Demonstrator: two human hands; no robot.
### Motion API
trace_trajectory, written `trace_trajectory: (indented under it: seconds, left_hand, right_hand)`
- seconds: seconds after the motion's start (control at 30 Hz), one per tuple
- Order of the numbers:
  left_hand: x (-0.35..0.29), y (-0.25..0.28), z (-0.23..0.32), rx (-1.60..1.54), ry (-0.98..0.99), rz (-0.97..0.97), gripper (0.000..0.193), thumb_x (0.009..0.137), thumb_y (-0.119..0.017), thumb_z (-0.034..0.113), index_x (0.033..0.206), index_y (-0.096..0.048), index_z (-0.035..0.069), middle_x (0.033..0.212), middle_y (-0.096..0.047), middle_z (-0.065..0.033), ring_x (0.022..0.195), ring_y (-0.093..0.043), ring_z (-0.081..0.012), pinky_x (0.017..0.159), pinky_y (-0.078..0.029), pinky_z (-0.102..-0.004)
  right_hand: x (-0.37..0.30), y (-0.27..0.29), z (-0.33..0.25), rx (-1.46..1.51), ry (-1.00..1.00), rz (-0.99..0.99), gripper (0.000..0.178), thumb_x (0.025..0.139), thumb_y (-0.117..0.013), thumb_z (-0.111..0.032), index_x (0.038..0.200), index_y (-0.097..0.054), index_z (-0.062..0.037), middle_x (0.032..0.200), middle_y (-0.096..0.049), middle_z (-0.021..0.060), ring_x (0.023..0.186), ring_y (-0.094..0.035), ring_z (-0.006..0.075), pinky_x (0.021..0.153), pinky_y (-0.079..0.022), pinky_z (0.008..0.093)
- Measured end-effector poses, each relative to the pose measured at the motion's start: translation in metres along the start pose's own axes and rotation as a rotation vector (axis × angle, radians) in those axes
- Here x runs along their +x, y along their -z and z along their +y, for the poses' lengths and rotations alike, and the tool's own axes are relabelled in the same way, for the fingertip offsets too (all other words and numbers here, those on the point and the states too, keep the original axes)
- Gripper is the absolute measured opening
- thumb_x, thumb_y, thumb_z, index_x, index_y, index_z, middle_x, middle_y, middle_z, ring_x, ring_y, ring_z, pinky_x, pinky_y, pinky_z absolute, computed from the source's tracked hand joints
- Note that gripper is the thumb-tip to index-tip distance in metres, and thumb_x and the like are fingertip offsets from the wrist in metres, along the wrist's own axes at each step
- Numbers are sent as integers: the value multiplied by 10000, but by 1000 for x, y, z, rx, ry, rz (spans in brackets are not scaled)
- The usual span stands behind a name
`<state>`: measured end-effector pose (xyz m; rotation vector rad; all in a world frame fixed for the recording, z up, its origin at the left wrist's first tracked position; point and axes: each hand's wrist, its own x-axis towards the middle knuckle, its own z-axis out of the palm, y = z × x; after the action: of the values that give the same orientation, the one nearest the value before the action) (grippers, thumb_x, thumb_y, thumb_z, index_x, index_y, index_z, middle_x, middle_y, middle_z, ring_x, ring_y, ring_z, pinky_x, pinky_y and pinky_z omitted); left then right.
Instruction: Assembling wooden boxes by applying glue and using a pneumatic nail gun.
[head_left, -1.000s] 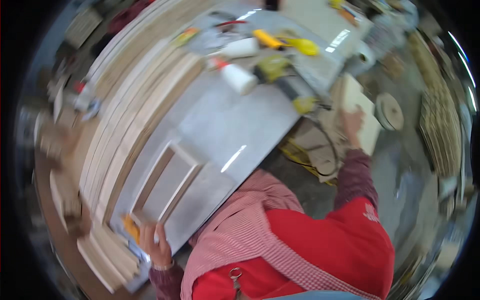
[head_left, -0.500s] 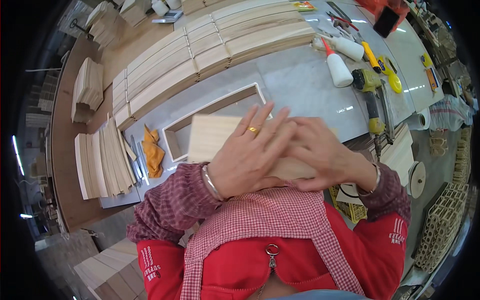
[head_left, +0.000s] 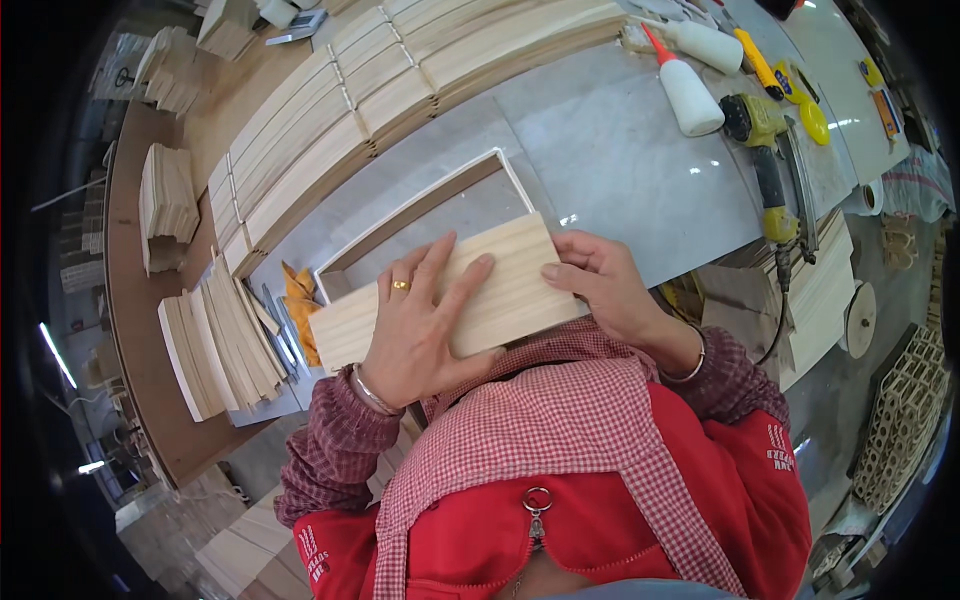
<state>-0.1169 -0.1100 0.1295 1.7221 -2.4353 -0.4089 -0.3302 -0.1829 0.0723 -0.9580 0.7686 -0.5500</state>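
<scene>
In front of my apron lies a pale rectangular wooden board, tilted slightly up toward its right end. My left hand rests on top of it with fingers spread flat, its thumb along the near edge. At the right end my right hand grips the board, thumb on the upper face and the other fingers curled at the edge, partly hidden. Behind the board, and partly covered by it, a shallow rectangular wooden frame lies on the grey tabletop.
Bundled wooden slats line the far side. A stack of thin boards and an orange cloth are at left. To the right are a white glue bottle, a yellow-green nail gun with a hose, and a yellow-handled cutter.
My hands were together over the board, blurred by motion; now they are apart, the right one at the board's right end. The board has turned, its right end away from me.
</scene>
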Motion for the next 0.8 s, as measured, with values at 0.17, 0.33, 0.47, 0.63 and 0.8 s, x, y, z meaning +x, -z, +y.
trace_trajectory:
  seconds: [0.17,0.33,0.47,0.63,0.8]
  left_hand:
    - [20,-2,-8,-54,29,30,760,631,-724,467,1313,-513,207,1320,-380,-201,1101,-408,-347,937,-329,-465]
    - [38,16,-34,41,82,38,726,618,-734,454,1281,-554,220,1289,-413,-196,1083,-418,-333,936,-330,-451]
    - [59,20,-43,116,110,32,705,618,-737,455,1262,-576,218,1273,-428,-193,1060,-434,-331,933,-337,-440]
    - [81,9,-38,100,66,8,708,608,-748,437,1257,-581,205,1271,-431,-191,1068,-453,-333,935,-344,-422]
    - [83,-3,-40,53,53,-25,744,584,-779,396,1278,-569,230,1321,-407,-186,1126,-457,-339,928,-393,-432]
  right_hand:
    - [12,0,-3,101,65,-3,304,861,-537,-26,1155,-549,51,886,-640,110,759,-606,140,685,-497,219]
    - [18,17,-1,175,34,-2,299,882,-521,-28,1175,-548,27,934,-635,118,797,-600,146,726,-503,236]
    - [21,31,10,142,32,81,292,892,-514,-32,1175,-552,27,921,-633,112,788,-595,140,712,-505,234]
    - [27,30,15,91,49,113,281,894,-519,-44,1162,-565,26,908,-630,102,789,-591,138,719,-504,232]
    - [29,28,22,66,44,152,261,895,-518,-47,1139,-587,17,904,-628,91,794,-578,130,720,-489,222]
